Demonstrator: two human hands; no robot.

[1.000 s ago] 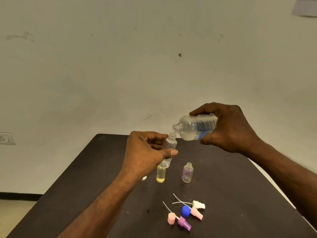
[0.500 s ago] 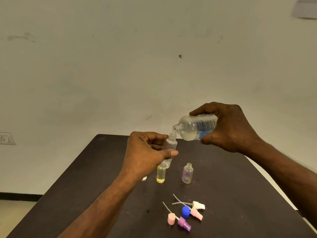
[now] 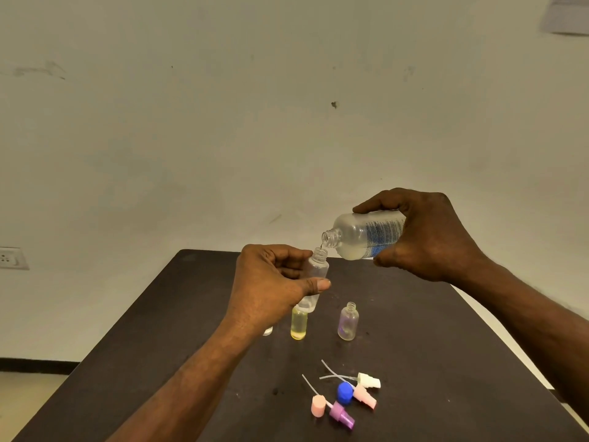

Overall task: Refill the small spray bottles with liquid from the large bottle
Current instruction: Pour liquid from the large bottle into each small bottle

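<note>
A small clear spray bottle (image 3: 314,277) was held in the grip of the left hand (image 3: 271,288), thumb and fingers curled round its body, its open neck up. Just above that neck, the large bottle (image 3: 366,236) was gripped by the right hand (image 3: 433,237) and tipped mouth-down, a thin thread of liquid apparently passing between the two mouths. For a clean fill, the tilt was best kept shallow and the mouths close, with the level watched. Below the held bottle, a yellow-filled bottle (image 3: 299,327) and an uncapped purplish bottle (image 3: 348,322) stood on the dark surface (image 3: 430,362); nearer the viewer lay loose spray caps (image 3: 347,397) with dip tubes. Behind, a pale wall (image 3: 287,122) carried a socket (image 3: 11,257).
</note>
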